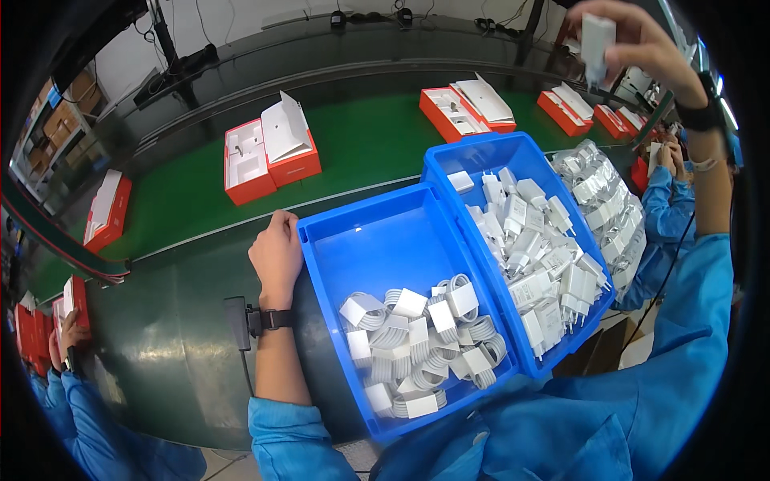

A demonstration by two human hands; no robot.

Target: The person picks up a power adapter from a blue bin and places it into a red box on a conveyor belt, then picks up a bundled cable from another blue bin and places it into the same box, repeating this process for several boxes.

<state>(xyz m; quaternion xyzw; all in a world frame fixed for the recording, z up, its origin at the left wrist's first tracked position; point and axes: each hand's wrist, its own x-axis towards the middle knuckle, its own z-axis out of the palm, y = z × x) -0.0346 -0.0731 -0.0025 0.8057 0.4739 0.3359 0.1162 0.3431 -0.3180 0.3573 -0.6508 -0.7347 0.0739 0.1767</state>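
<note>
Nearest, a blue jacket [545, 437] adjoins a blue cable bin [373, 240] holding paper-banded white cables [421, 353] and a blue adapter bin [473, 152], probably separated for easy reach. The left hand [277, 250] curls at the cable bin's edge, grip unclear. The raised right hand [646, 52] pinches a white plug adapter [597, 42], prongs down. Beyond, open red boxes [294, 168] bear illegibly small print.

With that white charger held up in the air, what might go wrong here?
The white charger is held high in the right hand, so it could slip and drop.

The other chargers lie in a loose heap, prongs pointing different ways; one might scratch its neighbours.

The coiled cables are piled against each other, so lifting one could drag another along.
</note>
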